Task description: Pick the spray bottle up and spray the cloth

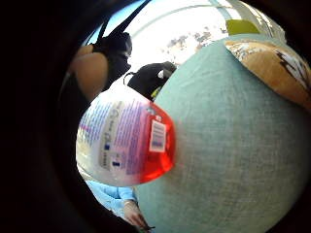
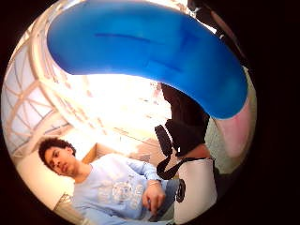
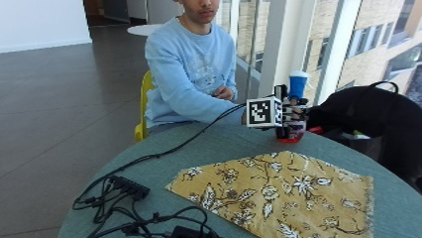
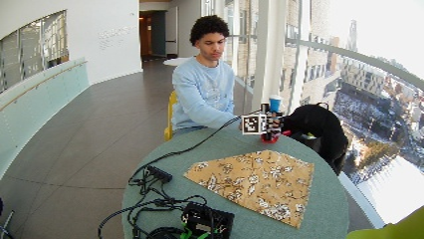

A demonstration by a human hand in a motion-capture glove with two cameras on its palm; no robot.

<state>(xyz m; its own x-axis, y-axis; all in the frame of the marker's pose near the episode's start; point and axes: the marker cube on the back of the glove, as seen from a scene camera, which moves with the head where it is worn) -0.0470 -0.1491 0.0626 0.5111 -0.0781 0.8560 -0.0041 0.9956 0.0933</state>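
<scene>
A spray bottle with a blue head (image 3: pixel 298 82) and a red base (image 3: pixel 290 138) stands upright at the far side of the round green table (image 3: pixel 198 148). My gloved right hand (image 3: pixel 290 117) grips its middle, fingers curled round it. I cannot tell whether the base touches the table. The yellow floral cloth (image 3: pixel 277 191) lies flat nearer the front, a short way from the bottle. In the little finger side palm view the bottle's labelled body and red base (image 1: pixel 127 145) hang close over the table, with the cloth (image 1: pixel 272 63) beyond. The blue head (image 2: pixel 150 47) fills the thumb side palm view.
A black bag (image 3: pixel 369 114) sits just past the table's edge, right beside the bottle. A power strip (image 3: pixel 129 187) and tangled black cables (image 3: pixel 145 218) cover the table's front left. A cable runs from the hand across the table. The person sits on a yellow chair (image 3: pixel 141 109).
</scene>
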